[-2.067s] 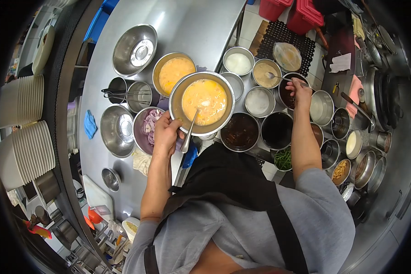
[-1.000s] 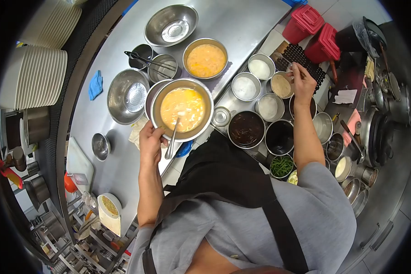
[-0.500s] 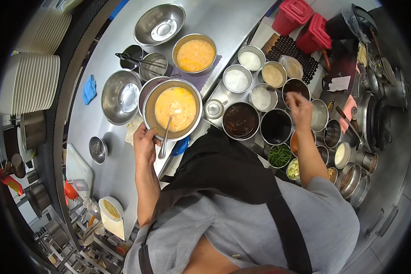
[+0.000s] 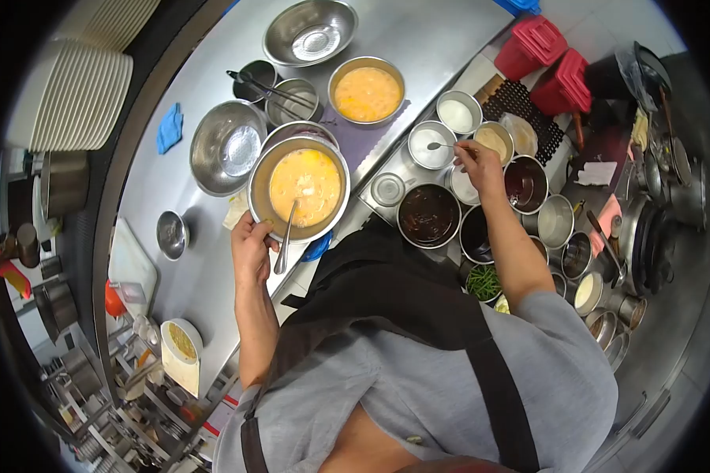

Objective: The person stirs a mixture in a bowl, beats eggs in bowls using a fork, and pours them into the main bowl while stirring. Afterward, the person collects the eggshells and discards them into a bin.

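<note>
Your left fingers (image 4: 259, 229) grip one yellow-filled bowl (image 4: 260, 191). Your right fingers (image 4: 464, 154) pinch one small spoon (image 4: 435, 146), one white-filled pot (image 4: 416, 139) beside them.

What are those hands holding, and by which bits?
The left hand grips a metal bowl of yellow egg mixture by its rim. The right hand holds a small metal spoon by its handle.

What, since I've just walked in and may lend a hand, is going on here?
A person's left hand holds the rim of a metal bowl of yellow, egg-like mixture, with a spoon resting in it. The right hand has a small spoon, its tip over a round metal tin of white substance; whether it touches the contents is unclear. A second bowl of similar mixture stands on the counter.
</note>
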Tool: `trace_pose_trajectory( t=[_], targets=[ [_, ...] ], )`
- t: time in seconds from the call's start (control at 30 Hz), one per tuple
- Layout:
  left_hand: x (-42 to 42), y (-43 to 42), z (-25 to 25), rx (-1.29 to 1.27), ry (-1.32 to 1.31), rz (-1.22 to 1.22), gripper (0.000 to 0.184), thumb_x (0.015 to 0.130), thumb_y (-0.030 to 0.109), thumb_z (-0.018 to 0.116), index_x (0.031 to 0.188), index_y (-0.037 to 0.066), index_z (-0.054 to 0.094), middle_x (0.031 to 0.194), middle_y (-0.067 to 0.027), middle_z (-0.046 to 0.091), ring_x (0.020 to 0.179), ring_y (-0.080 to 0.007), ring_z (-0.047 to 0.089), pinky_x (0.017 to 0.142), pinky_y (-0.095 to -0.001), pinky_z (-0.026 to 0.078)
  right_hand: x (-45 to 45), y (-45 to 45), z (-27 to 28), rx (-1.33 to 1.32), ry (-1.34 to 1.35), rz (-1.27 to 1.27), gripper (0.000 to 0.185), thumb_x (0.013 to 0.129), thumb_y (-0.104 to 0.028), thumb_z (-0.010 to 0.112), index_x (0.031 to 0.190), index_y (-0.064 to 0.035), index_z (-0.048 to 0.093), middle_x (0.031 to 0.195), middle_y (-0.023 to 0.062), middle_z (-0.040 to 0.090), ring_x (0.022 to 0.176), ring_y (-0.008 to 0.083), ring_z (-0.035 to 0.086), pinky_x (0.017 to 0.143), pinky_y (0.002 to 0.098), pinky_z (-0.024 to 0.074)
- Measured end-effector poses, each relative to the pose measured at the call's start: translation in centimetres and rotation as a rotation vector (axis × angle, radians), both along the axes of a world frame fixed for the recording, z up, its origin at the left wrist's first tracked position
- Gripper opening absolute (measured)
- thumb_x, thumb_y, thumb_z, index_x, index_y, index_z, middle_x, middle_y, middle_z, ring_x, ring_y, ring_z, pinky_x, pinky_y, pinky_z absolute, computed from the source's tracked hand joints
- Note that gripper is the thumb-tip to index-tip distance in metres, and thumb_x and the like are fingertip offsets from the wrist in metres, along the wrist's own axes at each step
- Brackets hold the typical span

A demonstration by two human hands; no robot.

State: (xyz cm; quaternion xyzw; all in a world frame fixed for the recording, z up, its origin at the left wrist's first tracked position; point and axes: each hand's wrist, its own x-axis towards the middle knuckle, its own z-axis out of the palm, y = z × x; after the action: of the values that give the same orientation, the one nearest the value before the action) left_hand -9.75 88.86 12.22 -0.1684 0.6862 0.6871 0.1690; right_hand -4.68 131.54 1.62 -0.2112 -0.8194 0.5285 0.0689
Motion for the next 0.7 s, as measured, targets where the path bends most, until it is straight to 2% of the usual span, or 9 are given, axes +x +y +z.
trace_pose_trajectory(
  t=[0.17,0.23,0.3,0.43,0.47,0.5,0.53,0.6,0.7],
  targets=[
    [1.3,-1.8,-0.8,0.005,0.013,0.106,0.026,0.078,-0.004,0.052,0.103,-0.008,0.059,0.082,-0.0099,0.064,0.055,-0.0123,0.055,0.044,-0.0234,0.045,-6.6,0.2,-3.0,0.184,-0.022,0.203,0.017,0.086,-0.011,0.063,0.096,0.0025,0.067,0.076,0.0166,0.069,0.067,0.0229,0.069,0.063,0.0335,0.0532],
    [2.2,-2.8,-0.8,-0.013,-0.003,0.137,0.028,0.078,-0.004,0.053,0.105,-0.008,0.059,0.083,-0.0097,0.063,0.058,-0.0128,0.056,0.044,-0.0237,0.045,-9.0,0.0,-5.4,0.3,-0.016,0.32,0.017,0.089,-0.011,0.061,0.099,0.0024,0.064,0.075,0.012,0.069,0.062,0.0148,0.066,0.055,0.0285,0.0513],
    [3.2,-4.0,-0.9,0.004,-0.006,0.175,0.028,0.078,-0.004,0.053,0.105,-0.008,0.059,0.083,-0.0096,0.063,0.059,-0.0132,0.056,0.044,-0.0239,0.045,-11.1,0.8,-9.0,0.486,-0.128,0.42,0.017,0.088,-0.011,0.062,0.098,0.0025,0.064,0.072,0.0123,0.068,0.06,0.0157,0.066,0.055,0.0295,0.052],
    [5.5,-6.5,-1.3,0.027,-0.029,0.285,0.026,0.079,-0.004,0.053,0.104,-0.008,0.059,0.079,-0.0102,0.063,0.056,-0.0136,0.056,0.043,-0.0244,0.045,-11.4,1.2,-6.8,0.522,-0.186,0.431,0.034,0.083,-0.019,0.067,0.109,0.0016,0.063,0.072,0.0136,0.068,0.054,0.0169,0.063,0.053,0.0326,0.0507],
    [6.2,-7.1,-1.4,0.039,-0.02,0.315,0.026,0.079,-0.004,0.053,0.104,-0.008,0.059,0.078,-0.0103,0.063,0.055,-0.0135,0.056,0.043,-0.0245,0.045,-11.4,3.1,-7.9,0.501,-0.132,0.302,0.043,0.08,-0.021,0.071,0.117,0.0001,0.06,0.073,0.0145,0.067,0.055,0.0169,0.062,0.053,0.0325,0.0489],
    [6.8,-7.7,-1.6,0.052,-0.007,0.342,0.025,0.079,-0.005,0.053,0.103,-0.008,0.059,0.077,-0.0103,0.063,0.054,-0.0135,0.055,0.043,-0.0246,0.046,-9.7,-0.9,1.1,0.359,-0.216,0.195,0.045,0.08,-0.017,0.074,0.119,-0.001,0.059,0.073,0.0106,0.065,0.059,0.0142,0.059,0.053,0.0284,0.0463],
    [7.7,-8.7,-2.0,0.08,-0.023,0.379,0.023,0.079,-0.004,0.054,0.101,-0.008,0.059,0.075,-0.0103,0.063,0.052,-0.0131,0.055,0.044,-0.0248,0.046,-9.6,4.3,-2.8,0.407,0.146,0.213,0.038,0.08,-0.018,0.074,0.113,-0.0046,0.063,0.075,0.0081,0.065,0.06,0.014,0.058,0.051,0.0279,0.0463],
    [9.2,-10.0,-2.1,0.099,0.004,0.442,0.021,0.079,-0.004,0.054,0.1,-0.006,0.059,0.074,-0.0103,0.063,0.048,-0.0128,0.054,0.042,-0.0254,0.044,-6.3,-3.2,7.9,0.278,0.155,0.094,0.028,0.083,-0.016,0.071,0.107,-0.0034,0.065,0.073,0.0034,0.063,0.059,0.0089,0.055,0.049,0.021,0.0403],
    [11.8,-12.6,-4.1,0.181,0.057,0.531,0.019,0.08,-0.003,0.054,0.098,-0.005,0.059,0.074,-0.0105,0.063,0.046,-0.0131,0.053,0.041,-0.0258,0.043,-1.8,-14.8,13.5,0.061,0.27,0.319,0.021,0.085,-0.015,0.069,0.1,0.0002,0.066,0.07,0.0032,0.061,0.057,0.0074,0.053,0.049,0.0197,0.0387]
  ],
)
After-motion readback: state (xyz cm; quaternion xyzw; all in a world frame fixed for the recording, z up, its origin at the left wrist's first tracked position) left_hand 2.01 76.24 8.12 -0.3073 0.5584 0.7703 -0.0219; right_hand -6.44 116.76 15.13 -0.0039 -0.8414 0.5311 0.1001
